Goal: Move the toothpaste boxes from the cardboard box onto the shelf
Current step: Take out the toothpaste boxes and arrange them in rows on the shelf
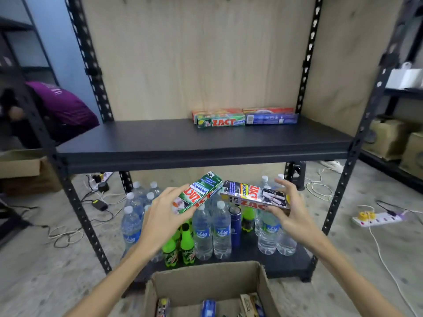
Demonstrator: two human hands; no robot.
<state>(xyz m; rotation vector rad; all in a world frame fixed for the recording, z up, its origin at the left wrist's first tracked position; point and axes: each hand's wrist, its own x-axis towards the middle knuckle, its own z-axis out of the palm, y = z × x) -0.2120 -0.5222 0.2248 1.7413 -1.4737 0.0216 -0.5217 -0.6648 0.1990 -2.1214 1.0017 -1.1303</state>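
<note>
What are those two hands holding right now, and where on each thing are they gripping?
The left hand holds a green toothpaste box by its near end. The right hand holds a dark toothpaste box by its right end, thumb underneath.

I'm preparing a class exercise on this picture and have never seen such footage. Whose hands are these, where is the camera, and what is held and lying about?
There is no machine here. A person wears one camera on the head, looking forward and down at their own hands. The left hand holds a green toothpaste box; the right hand holds a silver toothpaste box. Four toothpaste boxes already lie on the black shelf. Bottles stand on the lower shelf. The cardboard box below holds more packs.
</note>
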